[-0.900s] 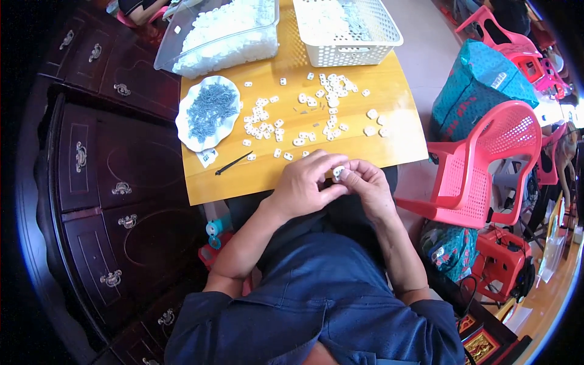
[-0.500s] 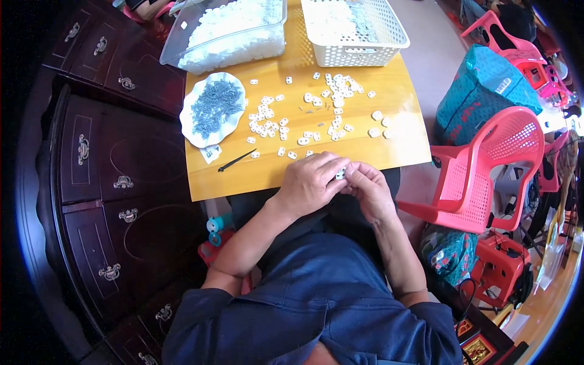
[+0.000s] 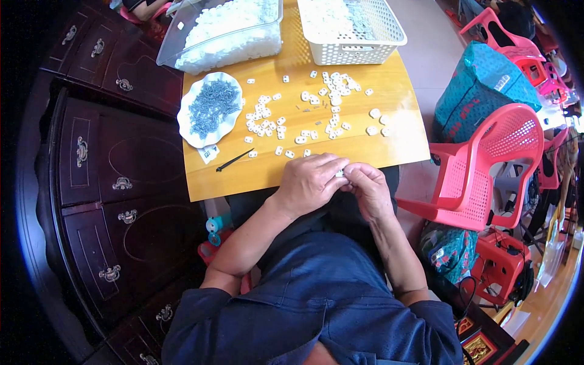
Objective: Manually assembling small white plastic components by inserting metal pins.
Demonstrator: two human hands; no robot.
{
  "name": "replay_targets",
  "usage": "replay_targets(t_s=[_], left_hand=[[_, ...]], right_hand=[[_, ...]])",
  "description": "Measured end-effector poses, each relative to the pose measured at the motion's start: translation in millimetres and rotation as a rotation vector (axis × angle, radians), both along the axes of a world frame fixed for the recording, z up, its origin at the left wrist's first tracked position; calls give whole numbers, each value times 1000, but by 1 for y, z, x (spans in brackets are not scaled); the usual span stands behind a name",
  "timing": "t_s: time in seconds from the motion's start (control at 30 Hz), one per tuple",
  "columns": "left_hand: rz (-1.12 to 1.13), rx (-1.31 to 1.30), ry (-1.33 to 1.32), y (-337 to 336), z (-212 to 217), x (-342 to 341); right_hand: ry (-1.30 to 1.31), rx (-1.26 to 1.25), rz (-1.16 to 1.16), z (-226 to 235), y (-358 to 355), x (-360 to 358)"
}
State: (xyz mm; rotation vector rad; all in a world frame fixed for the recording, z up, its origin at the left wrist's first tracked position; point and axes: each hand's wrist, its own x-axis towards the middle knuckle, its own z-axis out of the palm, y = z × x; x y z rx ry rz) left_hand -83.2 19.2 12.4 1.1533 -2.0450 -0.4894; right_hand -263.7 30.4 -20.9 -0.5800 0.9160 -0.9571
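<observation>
A small white plastic piece (image 3: 341, 174) is pinched between the fingertips of my left hand (image 3: 310, 184) and my right hand (image 3: 368, 190), both closed on it, just off the near edge of the yellow tabletop (image 3: 398, 128) and above my lap. Beyond my hands, loose white pieces (image 3: 331, 103) lie scattered over the tabletop, with a thin black tool (image 3: 235, 160) near my left hand and a white dish of small grey metal parts (image 3: 209, 109) further left. At the far edge stand a clear tub of white pieces (image 3: 225, 30) and a white basket (image 3: 356, 30); a red plastic chair (image 3: 486, 164) stands to my right
</observation>
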Motion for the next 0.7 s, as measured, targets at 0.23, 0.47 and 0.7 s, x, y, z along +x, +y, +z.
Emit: replay_targets(t_s=[0.23, 0.47, 0.7], left_hand=[[-4, 39, 5, 0, 0, -3], [-5, 53, 38, -2, -2, -4], [26, 37, 111, -4, 0, -2]], right_hand=[[35, -30, -31, 0, 0, -2], [66, -49, -21, 1, -1, -2], [35, -74, -81, 0, 0, 6]])
